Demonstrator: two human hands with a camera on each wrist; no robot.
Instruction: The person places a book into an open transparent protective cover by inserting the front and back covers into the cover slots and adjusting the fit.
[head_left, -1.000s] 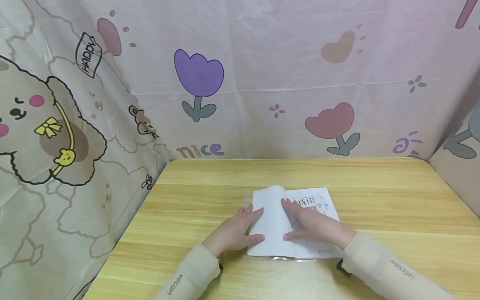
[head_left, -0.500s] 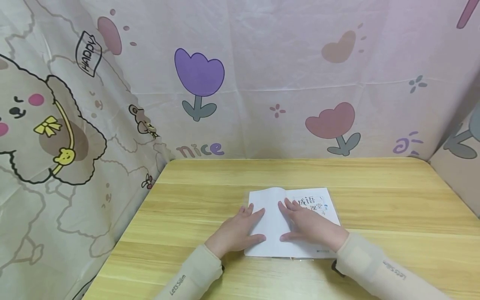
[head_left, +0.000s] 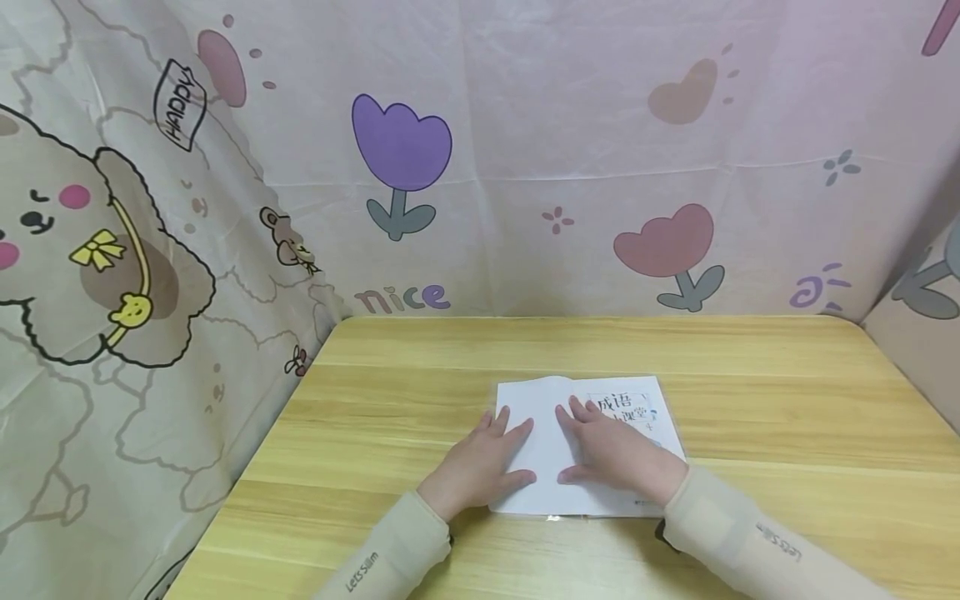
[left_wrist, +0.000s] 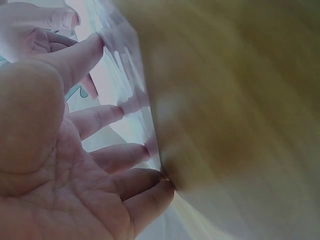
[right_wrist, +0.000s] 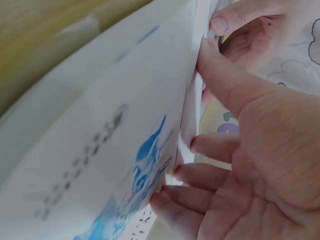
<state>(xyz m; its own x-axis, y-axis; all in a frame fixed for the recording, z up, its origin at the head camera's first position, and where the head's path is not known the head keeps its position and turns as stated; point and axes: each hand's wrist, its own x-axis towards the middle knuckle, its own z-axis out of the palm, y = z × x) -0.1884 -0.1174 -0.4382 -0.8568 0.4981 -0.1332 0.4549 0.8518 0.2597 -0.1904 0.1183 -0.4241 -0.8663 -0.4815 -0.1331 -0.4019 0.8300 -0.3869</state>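
Note:
An open book lies in the middle of the table, with a blank white left page and a right page that bears Chinese title characters. My left hand presses the left page with fingers spread. Close to the fold, my right hand rests with its fingers extended, covering part of the title page. In the left wrist view, the fingertips of the left hand touch a shiny clear cover along the book's edge. Blue artwork on the page shows beside the right hand in the right wrist view.
The wood-grain table stretches around the book on all sides. Behind it hangs a printed cloth with flowers, and another patterned cloth borders the left side. Beige sleeves cover both forearms.
The left page now lies flatter, its edge further left and the bulge by the fold lower. My right hand has shifted slightly left, and my left hand slightly right.

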